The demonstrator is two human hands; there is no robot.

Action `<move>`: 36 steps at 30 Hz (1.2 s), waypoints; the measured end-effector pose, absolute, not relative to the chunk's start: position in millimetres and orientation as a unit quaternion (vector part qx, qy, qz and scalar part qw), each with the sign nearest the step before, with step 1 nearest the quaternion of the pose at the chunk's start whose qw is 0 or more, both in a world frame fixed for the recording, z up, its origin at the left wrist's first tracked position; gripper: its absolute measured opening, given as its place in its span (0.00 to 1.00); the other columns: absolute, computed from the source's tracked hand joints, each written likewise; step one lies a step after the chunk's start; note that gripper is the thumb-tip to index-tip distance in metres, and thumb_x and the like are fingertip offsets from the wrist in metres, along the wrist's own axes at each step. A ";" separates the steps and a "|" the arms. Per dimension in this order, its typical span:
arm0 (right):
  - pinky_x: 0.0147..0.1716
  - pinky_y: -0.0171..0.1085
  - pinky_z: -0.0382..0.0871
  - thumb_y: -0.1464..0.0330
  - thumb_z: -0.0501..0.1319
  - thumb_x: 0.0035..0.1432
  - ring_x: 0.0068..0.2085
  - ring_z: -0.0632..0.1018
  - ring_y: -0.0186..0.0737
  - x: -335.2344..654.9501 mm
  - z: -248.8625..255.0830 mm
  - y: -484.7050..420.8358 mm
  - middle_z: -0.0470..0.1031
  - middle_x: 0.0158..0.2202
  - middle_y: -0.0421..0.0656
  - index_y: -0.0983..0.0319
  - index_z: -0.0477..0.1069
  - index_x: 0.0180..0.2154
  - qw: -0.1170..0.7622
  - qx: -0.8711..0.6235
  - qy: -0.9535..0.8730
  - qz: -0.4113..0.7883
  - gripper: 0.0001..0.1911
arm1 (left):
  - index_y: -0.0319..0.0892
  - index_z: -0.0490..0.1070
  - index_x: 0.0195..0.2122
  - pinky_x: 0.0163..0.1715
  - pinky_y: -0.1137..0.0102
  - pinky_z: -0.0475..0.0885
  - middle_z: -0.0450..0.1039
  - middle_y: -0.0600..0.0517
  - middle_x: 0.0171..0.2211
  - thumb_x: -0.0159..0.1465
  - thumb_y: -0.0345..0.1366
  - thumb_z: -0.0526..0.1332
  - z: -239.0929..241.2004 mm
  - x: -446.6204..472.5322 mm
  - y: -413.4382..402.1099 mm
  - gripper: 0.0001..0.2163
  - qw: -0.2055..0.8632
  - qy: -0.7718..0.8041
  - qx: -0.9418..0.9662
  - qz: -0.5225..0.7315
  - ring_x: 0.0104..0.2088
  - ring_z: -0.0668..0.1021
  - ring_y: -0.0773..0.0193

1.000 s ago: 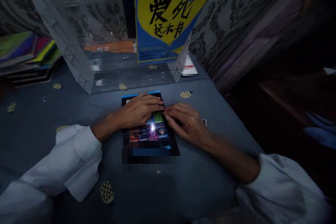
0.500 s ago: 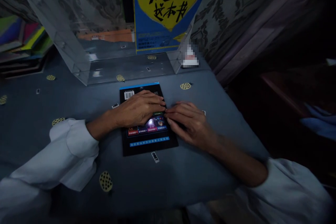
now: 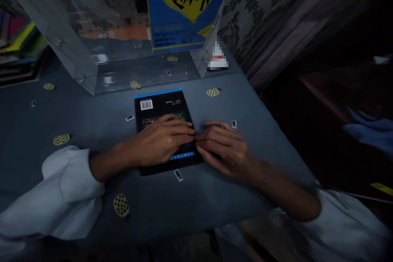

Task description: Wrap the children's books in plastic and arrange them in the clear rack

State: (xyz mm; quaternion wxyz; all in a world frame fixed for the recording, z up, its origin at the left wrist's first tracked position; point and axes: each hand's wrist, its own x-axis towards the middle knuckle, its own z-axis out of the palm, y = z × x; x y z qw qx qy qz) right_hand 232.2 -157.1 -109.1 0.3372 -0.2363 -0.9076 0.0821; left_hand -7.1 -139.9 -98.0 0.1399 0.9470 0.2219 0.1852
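Observation:
A black book [image 3: 159, 106] with a blue top edge and a white barcode lies back cover up on the blue-grey tablecloth [image 3: 92, 131]. My left hand [image 3: 162, 141] rests flat on its lower half, fingers stretched out toward the book's right edge. My right hand [image 3: 222, 147] lies at that right edge, fingers extended and touching the left hand's fingertips. Both arms wear white sleeves. The book's lower pictures are hidden under my hands.
A clear acrylic stand [image 3: 92, 61] holding a blue and yellow poster [image 3: 184, 8] stands behind the book. Colourful books [image 3: 15, 45] are stacked at far left. The table's right edge [image 3: 276, 131] drops into dark space. Small yellow dotted motifs pattern the cloth.
Both hands have slid down the book toward me, uncovering the barcode and upper cover. The view has tilted downward.

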 end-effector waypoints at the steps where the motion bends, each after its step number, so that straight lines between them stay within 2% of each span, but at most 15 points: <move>1: 0.51 0.47 0.75 0.74 0.60 0.66 0.36 0.81 0.39 233.8 -109.0 -158.4 0.82 0.35 0.42 0.60 0.75 0.38 0.330 -0.232 -0.911 0.088 0.06 | 0.41 0.74 0.54 0.61 0.56 0.68 0.78 0.47 0.55 0.72 0.28 0.51 -97.1 -6.3 -144.6 0.16 0.140 0.226 0.947 0.182 0.61 0.75 0.58; 3: 0.52 0.49 0.74 0.70 0.62 0.66 0.38 0.81 0.40 237.6 -109.4 -160.3 0.82 0.37 0.44 0.60 0.75 0.41 0.323 -0.219 -0.916 0.093 0.03 | 0.39 0.72 0.56 0.61 0.56 0.67 0.77 0.45 0.56 0.73 0.30 0.51 -95.2 -4.9 -153.9 0.15 0.136 0.244 0.945 0.171 0.61 0.74 0.56; 6: 0.54 0.53 0.72 0.56 0.64 0.65 0.43 0.81 0.45 244.2 -110.4 -162.3 0.80 0.41 0.47 0.61 0.75 0.45 0.303 -0.197 -0.927 0.100 0.16 | 0.36 0.70 0.59 0.64 0.53 0.63 0.72 0.40 0.60 0.73 0.42 0.55 -92.6 -3.3 -165.2 0.18 0.127 0.273 0.942 0.145 0.63 0.72 0.52; 8: 0.54 0.54 0.73 0.54 0.64 0.64 0.47 0.79 0.48 248.2 -110.8 -164.0 0.79 0.44 0.50 0.62 0.74 0.49 0.278 -0.197 -0.934 0.109 0.20 | 0.35 0.67 0.61 0.66 0.51 0.60 0.69 0.38 0.62 0.70 0.48 0.59 -91.1 -2.8 -170.3 0.25 0.123 0.280 0.944 0.122 0.65 0.69 0.50; 11: 0.52 0.51 0.74 0.61 0.61 0.68 0.51 0.78 0.48 251.1 -111.6 -166.3 0.77 0.47 0.51 0.62 0.73 0.51 0.264 -0.213 -0.933 0.117 0.14 | 0.35 0.63 0.64 0.68 0.50 0.57 0.66 0.37 0.65 0.67 0.48 0.62 -89.3 -2.6 -174.7 0.30 0.119 0.283 0.947 0.091 0.67 0.66 0.49; 14: 0.48 0.48 0.76 0.67 0.59 0.69 0.49 0.78 0.48 248.9 -113.2 -165.3 0.78 0.46 0.51 0.61 0.73 0.51 0.277 -0.223 -0.928 0.110 0.11 | 0.35 0.60 0.66 0.69 0.49 0.55 0.64 0.39 0.66 0.68 0.47 0.62 -89.0 -2.9 -175.3 0.30 0.106 0.296 0.946 0.075 0.69 0.63 0.49; 19: 0.41 0.45 0.77 0.69 0.56 0.70 0.43 0.79 0.45 238.8 -115.2 -156.5 0.78 0.44 0.51 0.62 0.73 0.51 0.267 -0.236 -0.931 0.084 0.12 | 0.34 0.59 0.67 0.70 0.49 0.52 0.62 0.41 0.68 0.71 0.44 0.56 -92.3 -6.7 -170.8 0.27 0.081 0.323 0.941 0.061 0.70 0.61 0.52; 26: 0.40 0.45 0.77 0.69 0.57 0.69 0.43 0.79 0.44 233.6 -110.7 -150.5 0.78 0.43 0.50 0.63 0.74 0.47 0.260 -0.236 -0.932 0.087 0.09 | 0.37 0.56 0.69 0.71 0.49 0.52 0.61 0.41 0.68 0.71 0.43 0.57 -96.0 -10.4 -168.1 0.28 0.087 0.333 0.936 0.080 0.70 0.61 0.53; 31: 0.41 0.45 0.75 0.64 0.61 0.67 0.42 0.79 0.45 234.2 -97.6 -143.9 0.78 0.40 0.48 0.63 0.75 0.46 0.234 -0.221 -0.941 0.105 0.11 | 0.40 0.62 0.66 0.68 0.49 0.59 0.66 0.41 0.65 0.73 0.47 0.55 -86.5 -16.4 -157.4 0.24 0.134 0.329 0.929 0.107 0.67 0.67 0.54; 34: 0.41 0.45 0.74 0.66 0.59 0.69 0.40 0.78 0.44 225.8 -96.2 -125.7 0.79 0.38 0.47 0.63 0.76 0.45 0.225 -0.246 -0.938 0.099 0.10 | 0.40 0.67 0.62 0.64 0.54 0.66 0.70 0.41 0.62 0.75 0.41 0.52 -86.6 -27.7 -142.4 0.19 0.139 0.348 0.915 0.149 0.64 0.70 0.57; 36: 0.43 0.47 0.75 0.67 0.56 0.70 0.41 0.78 0.45 215.5 -101.5 -106.2 0.80 0.40 0.48 0.63 0.76 0.45 0.236 -0.273 -0.928 0.090 0.11 | 0.39 0.68 0.61 0.63 0.55 0.68 0.71 0.40 0.61 0.74 0.38 0.52 -91.9 -36.4 -131.7 0.18 0.117 0.361 0.907 0.181 0.64 0.71 0.56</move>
